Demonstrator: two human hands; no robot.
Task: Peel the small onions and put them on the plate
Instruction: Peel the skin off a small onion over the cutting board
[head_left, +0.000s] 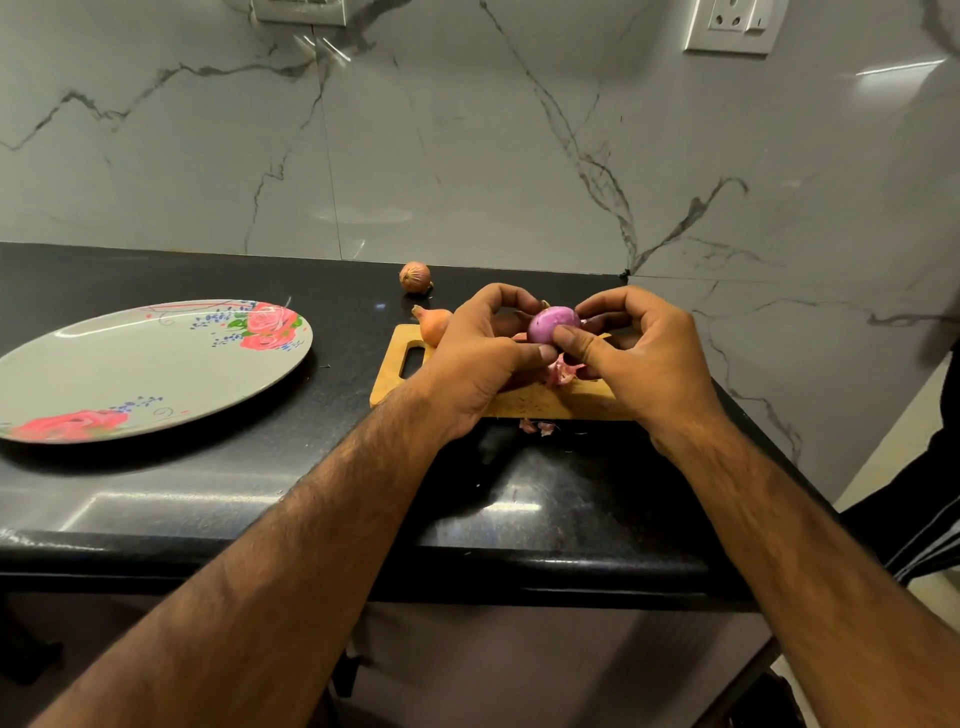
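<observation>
The marble wall (467, 156) stands behind the board, glossy and grey-veined. Under the board runs the black table (208, 493), polished stone that throws back the light. Well to the left of the board lies the plate (130, 364), wide and shallow, smooth and pale with pink roses printed on it, and nothing on it yet. The board (395, 364) is a flat wooden rectangle with a slot handle at its left end.

Above the board my left grip (467, 374) and my right grip (649, 364) meet. Both pinch the peeled onion (553, 325) between thumbs and curled fingertips, the left on its left side, the right on its front and back. It is held clear of the board, a small purple ball, shiny and nearly bare. I judge it light and firm but slick with the dry skin off. I would hold it across its middle with pads on opposite sides, not by the tapering ends, and not squeeze so hard that it shoots out.

At the board's far left corner sits a pointed onion (434, 325), tan and papery. Beyond the board, toward the wall, is a round onion (414, 275) in dry striped skin. Those skins look brittle and should tear from the tip. Thin pink scraps of peel (561, 371) lie on the board below my grips, and loose flakes (537, 427) lie just off its near edge.
</observation>
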